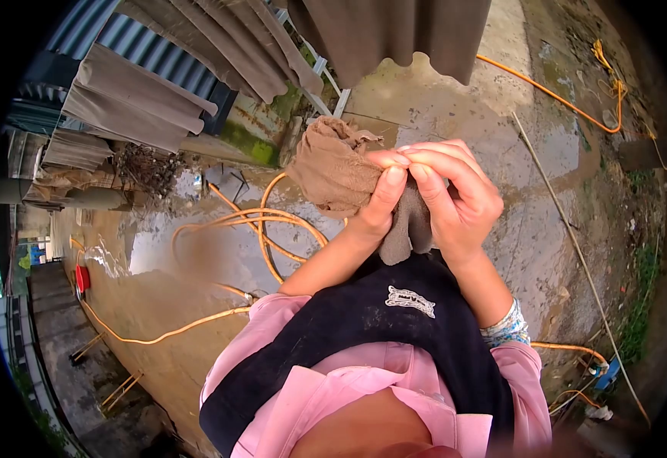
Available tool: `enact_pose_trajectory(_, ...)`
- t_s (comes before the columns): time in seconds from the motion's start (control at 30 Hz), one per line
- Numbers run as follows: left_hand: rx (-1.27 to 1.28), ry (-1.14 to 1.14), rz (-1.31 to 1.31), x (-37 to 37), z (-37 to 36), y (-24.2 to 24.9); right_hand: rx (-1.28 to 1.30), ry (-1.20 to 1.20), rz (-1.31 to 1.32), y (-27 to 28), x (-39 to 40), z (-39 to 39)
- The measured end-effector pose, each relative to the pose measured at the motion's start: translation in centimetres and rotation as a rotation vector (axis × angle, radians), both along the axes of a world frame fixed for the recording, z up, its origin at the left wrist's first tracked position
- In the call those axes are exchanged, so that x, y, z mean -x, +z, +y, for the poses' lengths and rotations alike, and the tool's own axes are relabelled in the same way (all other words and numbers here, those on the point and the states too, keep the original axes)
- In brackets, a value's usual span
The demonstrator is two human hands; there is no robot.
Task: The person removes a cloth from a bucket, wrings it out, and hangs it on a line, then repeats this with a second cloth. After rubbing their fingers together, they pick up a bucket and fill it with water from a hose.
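A bunched brown cloth (332,169) is held up in front of my chest. My left hand (383,187) is closed on it, thumb and fingertips pinching its edge, and most of the cloth bulges out over that hand. My right hand (459,191) pinches the same cloth, its thumb and fingertips meeting those of the left. A darker grey-brown part of the cloth (407,229) hangs down between the two hands. Some fingers of the left hand are hidden behind the fabric.
Grey-brown cloths (402,38) hang ahead and at the upper left. An orange hose (268,221) lies coiled on the wet concrete (158,244). Along the right lies a long thin pole (578,252). A bundle of twigs (146,169) and a red object (82,278) are on the left.
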State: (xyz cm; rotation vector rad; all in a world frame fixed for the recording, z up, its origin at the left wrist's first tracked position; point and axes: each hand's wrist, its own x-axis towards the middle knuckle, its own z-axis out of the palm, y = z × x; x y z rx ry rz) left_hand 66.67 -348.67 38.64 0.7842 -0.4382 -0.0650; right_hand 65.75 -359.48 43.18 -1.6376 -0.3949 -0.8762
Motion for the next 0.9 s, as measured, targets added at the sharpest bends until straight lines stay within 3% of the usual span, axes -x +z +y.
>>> enact_pose_trajectory(0.2,-0.088,0.073,-0.06,-0.3,0.1,-0.4,0.022,0.008,-0.004,0.1,0.1,-0.2)
enact_pose_trajectory(0.27,-0.066,0.036,-0.071,-0.4,-0.1,-0.2,-0.118,0.103,0.08,-0.3,0.2,-0.1)
enact_pose_trajectory(0.37,-0.285,0.259,-0.323,-1.7,0.2,-1.5,-0.232,0.153,0.156,-0.1,0.9,0.1)
enact_pose_trajectory(0.5,-0.664,0.644,-0.979,-3.3,1.7,0.8,-0.302,0.22,0.096,0.4,1.7,0.2)
enact_pose_trajectory(0.6,-0.827,0.677,-1.055,-2.4,2.6,2.0,-0.438,0.25,0.151,0.6,2.8,0.9)
enact_pose_trajectory(0.9,-0.94,0.888,-1.164,-1.3,3.4,3.0,-0.71,0.352,0.217,0.6,4.0,1.7)
